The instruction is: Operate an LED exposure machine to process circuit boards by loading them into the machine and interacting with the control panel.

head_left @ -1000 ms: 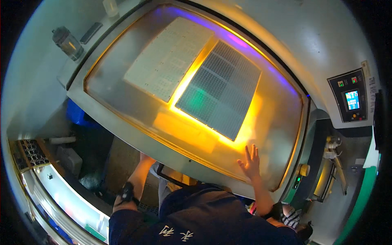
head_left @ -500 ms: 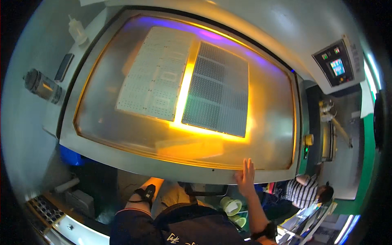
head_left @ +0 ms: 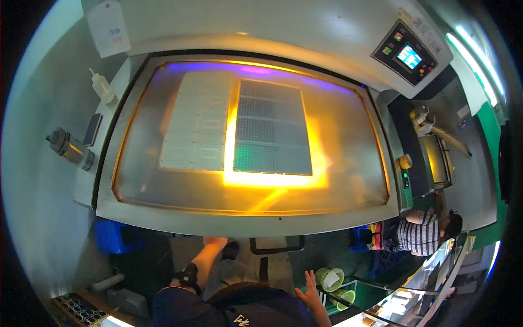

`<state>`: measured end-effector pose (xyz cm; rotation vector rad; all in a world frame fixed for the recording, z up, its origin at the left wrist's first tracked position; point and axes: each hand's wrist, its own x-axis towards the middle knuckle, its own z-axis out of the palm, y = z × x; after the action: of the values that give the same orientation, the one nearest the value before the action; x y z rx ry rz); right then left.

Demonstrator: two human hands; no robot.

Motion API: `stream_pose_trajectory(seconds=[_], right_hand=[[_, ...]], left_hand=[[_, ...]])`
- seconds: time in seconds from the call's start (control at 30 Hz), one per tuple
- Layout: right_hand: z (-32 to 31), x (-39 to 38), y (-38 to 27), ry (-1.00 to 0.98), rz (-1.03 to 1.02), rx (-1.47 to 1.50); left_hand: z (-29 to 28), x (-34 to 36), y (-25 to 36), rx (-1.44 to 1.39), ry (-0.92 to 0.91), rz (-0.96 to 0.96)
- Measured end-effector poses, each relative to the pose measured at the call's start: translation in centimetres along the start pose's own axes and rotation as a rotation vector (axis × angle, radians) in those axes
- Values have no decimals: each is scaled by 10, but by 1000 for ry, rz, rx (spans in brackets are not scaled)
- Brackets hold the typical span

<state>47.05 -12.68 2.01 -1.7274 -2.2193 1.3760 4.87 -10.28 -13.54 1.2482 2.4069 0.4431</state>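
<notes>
My left hand [head_left: 214,241] is at the underside of the machine's front rim, and its fingers are hidden there. Low beside my body, my right hand [head_left: 311,293] is open and holds nothing, its fingers apart. In front of me is a wide framed machine bed [head_left: 158,191] with a glossy, see-through surface glowing yellow. Two flat rectangular panels lie side by side in it: a pale one [head_left: 196,125] with small holes on the left, and a dark one [head_left: 275,131] with a fine grid pattern on the right. Bright yellow light shows around the dark panel.
On the left ledge are a squeeze bottle [head_left: 102,88], a phone [head_left: 93,129] and a dark-capped clear bottle [head_left: 71,149]. A control panel [head_left: 406,53] hangs at upper right, a yellow knob [head_left: 405,162] below. A person in a striped shirt [head_left: 418,234] and green baskets [head_left: 330,279] are at lower right.
My right hand has drawn back from the front rim to low beside my body. The whole view has shifted. My left hand stays at the rim's underside.
</notes>
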Motion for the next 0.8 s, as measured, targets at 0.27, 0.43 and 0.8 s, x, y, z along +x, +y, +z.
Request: stream_pose_trajectory(seconds=[0.27, 0.43, 0.8], right_hand=[[2, -67, 67, 212, 69, 70], [-27, -73, 51, 371, -138, -342], [-148, 45, -132, 104, -881, -602]], left_hand=[[-46, -63, -1, 94, -617, 161], [-62, -107, 32, 9, -812, 444], [-275, -135, 90, 381, -246, 624]])
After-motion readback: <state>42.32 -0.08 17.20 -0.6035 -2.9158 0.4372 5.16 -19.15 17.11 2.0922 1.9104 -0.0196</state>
